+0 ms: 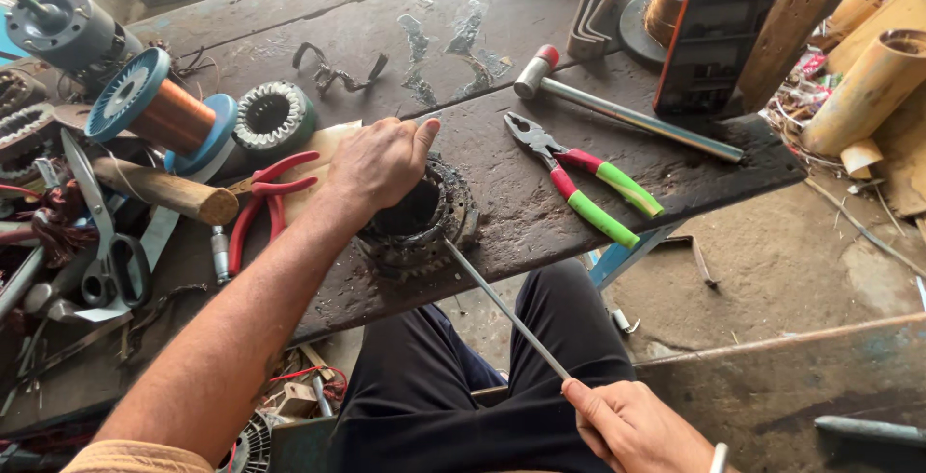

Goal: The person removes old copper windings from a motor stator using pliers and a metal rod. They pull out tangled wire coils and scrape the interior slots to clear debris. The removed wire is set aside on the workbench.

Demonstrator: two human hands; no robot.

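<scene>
A dark, rusty motor stator ring (424,227) lies on the worn wooden bench (540,213) near its front edge. My left hand (378,160) rests on the ring's top left rim and grips it. My right hand (632,425), low at the front, holds the near end of a thin metal rod (506,309). The rod's far tip touches the ring's front right edge. My dark-trousered legs sit below the bench.
Green-and-pink pliers (579,179) and a metal hammer (617,111) lie right of the ring. Red-handled cutters (265,203), a clean stator core (273,116), a copper wire spool (164,111), scissors (106,232) and a grey motor (63,25) crowd the left. Cardboard tubes (868,87) stand far right.
</scene>
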